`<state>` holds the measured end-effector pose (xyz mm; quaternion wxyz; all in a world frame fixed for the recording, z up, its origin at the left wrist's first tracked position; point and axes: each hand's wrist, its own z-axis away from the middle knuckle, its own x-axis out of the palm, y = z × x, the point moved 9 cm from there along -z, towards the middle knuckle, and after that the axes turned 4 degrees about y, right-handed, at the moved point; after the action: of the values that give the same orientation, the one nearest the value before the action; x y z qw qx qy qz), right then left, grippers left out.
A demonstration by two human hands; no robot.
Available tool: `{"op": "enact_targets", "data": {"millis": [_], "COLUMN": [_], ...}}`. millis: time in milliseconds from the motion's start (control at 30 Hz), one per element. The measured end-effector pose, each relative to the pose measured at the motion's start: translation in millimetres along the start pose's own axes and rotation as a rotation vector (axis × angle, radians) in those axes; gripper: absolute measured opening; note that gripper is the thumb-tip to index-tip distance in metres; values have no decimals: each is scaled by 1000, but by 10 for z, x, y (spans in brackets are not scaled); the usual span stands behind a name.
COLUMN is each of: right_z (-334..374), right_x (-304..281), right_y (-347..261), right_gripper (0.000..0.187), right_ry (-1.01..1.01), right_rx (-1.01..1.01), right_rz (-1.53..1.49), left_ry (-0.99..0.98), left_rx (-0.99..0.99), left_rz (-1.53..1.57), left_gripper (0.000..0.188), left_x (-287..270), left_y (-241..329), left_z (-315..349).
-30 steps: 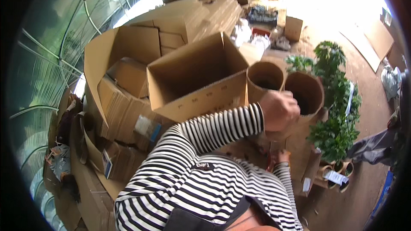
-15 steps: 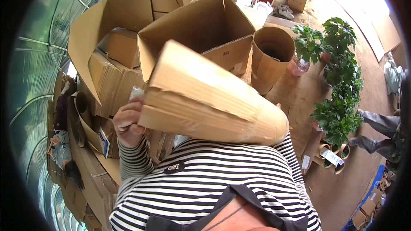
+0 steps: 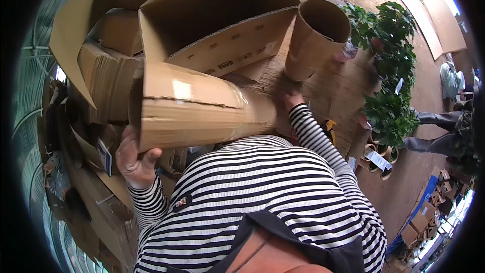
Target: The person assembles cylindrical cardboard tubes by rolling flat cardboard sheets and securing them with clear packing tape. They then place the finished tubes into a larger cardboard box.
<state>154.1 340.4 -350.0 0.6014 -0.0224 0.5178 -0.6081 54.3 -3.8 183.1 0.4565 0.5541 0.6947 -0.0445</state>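
Note:
A tan cardboard tube (image 3: 202,111) lies crosswise in front of my chest, its wide, hollow end to the left. My left hand (image 3: 135,159) grips that end at its lower rim, thumb outside and the other fingers partly hidden. My right hand (image 3: 292,99) reaches forward just beyond the tube's narrow end, beside the foot of a second cardboard tube (image 3: 313,45). Its fingers are dark and blurred, so their grip does not show. That second tube stands upright, open at the top.
Ahead is a large open cardboard box (image 3: 232,45), with stacked flat cardboard (image 3: 108,83) to its left. A yellow-and-black tool (image 3: 330,129) lies by my right forearm. Leafy potted plants (image 3: 394,81) line the right side, and another person's legs (image 3: 434,119) show beyond them.
The held tube has swung lower and leftward, with its hollow end now facing left. My right hand has come off its far end and moved forward to the standing tube's foot.

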Motion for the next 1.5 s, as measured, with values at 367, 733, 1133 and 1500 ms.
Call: {"op": "enact_targets", "data": {"millis": [367, 733, 1133, 1500], "right_z": [712, 1214, 445, 1213], "right_x": [-3283, -3713, 519, -804], "right_y": [-2194, -1841, -587, -1434], "right_gripper": [31, 17, 46, 62], "right_ry": [766, 854, -553, -769], "right_rx": [-560, -504, -457, -227], "right_rz": [601, 632, -1286, -1700], "left_ry": [-327, -128, 440, 872], "left_rx": [109, -55, -360, -1290], "left_rz": [-181, -103, 452, 1037], "left_gripper": [17, 30, 43, 38], "left_x": [790, 322, -681, 188], "left_y": [-152, -248, -672, -1566], "left_z": [89, -26, 577, 1911]}}
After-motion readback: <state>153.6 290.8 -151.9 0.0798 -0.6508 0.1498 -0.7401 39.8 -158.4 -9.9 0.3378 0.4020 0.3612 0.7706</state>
